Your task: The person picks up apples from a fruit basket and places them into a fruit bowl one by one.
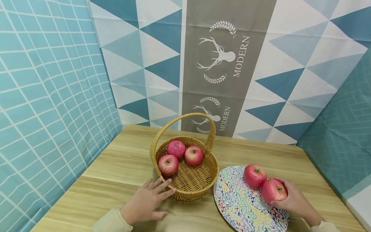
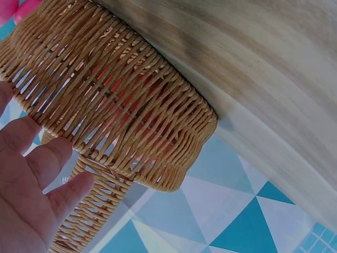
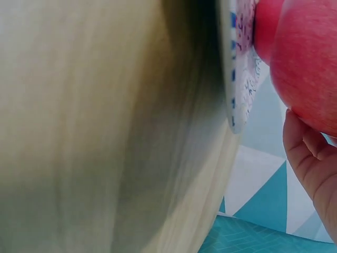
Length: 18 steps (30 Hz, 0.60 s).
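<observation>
Hands: the left hand (image 1: 149, 201) is spread, fingers extended, fingertips at the near-left rim of the wicker basket (image 1: 197, 178), holding nothing. The right hand (image 1: 291, 199) is partly closed, thumb and fingers curved round a red apple (image 1: 271, 190) at the right side of the patterned plate (image 1: 240, 206). I cannot tell whether that apple is lifted. A second apple (image 1: 254, 175) sits just beside it, on the plate. Three red fruits (image 1: 193, 156) lie in the basket. Basket and plate stand on the wooden surface (image 1: 116, 170).

Head view: high, facing forward-down. Wrist views: close, tilted. Head shares basket (image 1: 195, 194) with left wrist, plate (image 1: 232, 196) with right.
</observation>
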Motion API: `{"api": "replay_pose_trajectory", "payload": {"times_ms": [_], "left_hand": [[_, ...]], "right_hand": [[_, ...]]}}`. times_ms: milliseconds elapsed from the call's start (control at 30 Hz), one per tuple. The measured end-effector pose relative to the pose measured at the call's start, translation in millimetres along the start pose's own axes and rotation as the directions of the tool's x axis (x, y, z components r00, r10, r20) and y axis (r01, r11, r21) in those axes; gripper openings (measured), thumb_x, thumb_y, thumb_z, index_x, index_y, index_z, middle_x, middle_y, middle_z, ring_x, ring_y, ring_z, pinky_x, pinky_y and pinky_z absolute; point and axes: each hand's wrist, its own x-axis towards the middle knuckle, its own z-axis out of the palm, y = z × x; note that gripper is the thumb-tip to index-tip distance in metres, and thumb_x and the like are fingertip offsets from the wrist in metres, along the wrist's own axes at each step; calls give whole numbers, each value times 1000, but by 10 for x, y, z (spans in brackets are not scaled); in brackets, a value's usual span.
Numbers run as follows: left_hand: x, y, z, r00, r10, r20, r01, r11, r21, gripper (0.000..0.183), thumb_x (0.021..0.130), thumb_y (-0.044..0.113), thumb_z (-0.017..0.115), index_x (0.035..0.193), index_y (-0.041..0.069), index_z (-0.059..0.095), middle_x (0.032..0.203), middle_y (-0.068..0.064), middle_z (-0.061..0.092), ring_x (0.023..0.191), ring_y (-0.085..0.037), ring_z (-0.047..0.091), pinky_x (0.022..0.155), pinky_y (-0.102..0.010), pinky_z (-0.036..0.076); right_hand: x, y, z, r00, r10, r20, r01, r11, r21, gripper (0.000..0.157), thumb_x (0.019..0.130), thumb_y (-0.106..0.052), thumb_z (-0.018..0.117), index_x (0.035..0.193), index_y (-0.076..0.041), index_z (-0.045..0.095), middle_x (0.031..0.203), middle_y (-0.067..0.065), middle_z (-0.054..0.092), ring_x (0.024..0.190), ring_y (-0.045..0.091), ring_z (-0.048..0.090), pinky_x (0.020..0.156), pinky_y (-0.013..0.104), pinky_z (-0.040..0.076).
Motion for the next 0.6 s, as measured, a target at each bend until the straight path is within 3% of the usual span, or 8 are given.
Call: {"api": "replay_pose_trajectory", "payload": {"times_ms": [133,367,600], "left_hand": [[-1,3,2,1000,1,5,-1,1000,1,60,76,56,68,124,20,66,130,-11,59,107,-32,62,82,-50,50],[8,-2,2,1000,-1,15,1,1000,-11,60,77,56,67,125,20,66,130,-11,59,108,-32,62,83,-50,50],[33,-28,-12,1000,3,15,-2,1000,-15,58,77,56,67,123,20,67,128,-11,61,105,-32,64,83,-48,51]], "right_hand": [[-13,28,46,999,-50,7,50,998,29,76,58,-14,87,118,11,50,107,16,58,87,-4,47,65,25,48],[11,48,67,993,-88,85,79,991,105,75,60,-12,85,121,12,47,108,14,56,86,-4,49,64,25,49],[47,53,9,984,-53,172,29,990,139,75,65,-13,83,124,12,43,112,17,54,89,-4,48,66,26,49]]}}
